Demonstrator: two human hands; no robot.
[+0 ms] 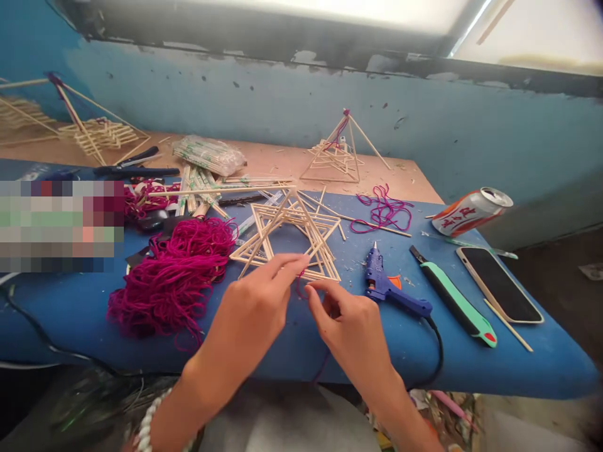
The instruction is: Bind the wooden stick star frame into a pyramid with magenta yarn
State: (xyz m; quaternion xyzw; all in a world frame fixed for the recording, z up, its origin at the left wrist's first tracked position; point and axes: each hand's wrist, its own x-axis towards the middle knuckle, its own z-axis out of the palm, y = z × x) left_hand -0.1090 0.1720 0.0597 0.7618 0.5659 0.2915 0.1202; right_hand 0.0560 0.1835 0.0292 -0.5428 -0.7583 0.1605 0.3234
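A star-shaped frame of thin wooden sticks [264, 229] lies before me on the blue table covering, with upright sticks meeting at a peak above it. Over its near edge, my left hand [259, 298] is closed in a pinch at a strand of magenta yarn [300, 289]. Just right of it, my right hand [351, 317] has thumb and forefinger pinched on the same strand, close to the frame. A tail of yarn hangs below, over the table edge. The exact grip between the fingertips is partly hidden. A tangled magenta yarn bundle [174, 273] lies left of the frame.
To the right are a blue glue gun [377, 276], a green utility knife [459, 301], a phone [502, 282] and a drink can [471, 212]. Loose yarn [384, 210] lies behind. Another stick pyramid [332, 157] and packaged sticks [210, 155] stand at the back.
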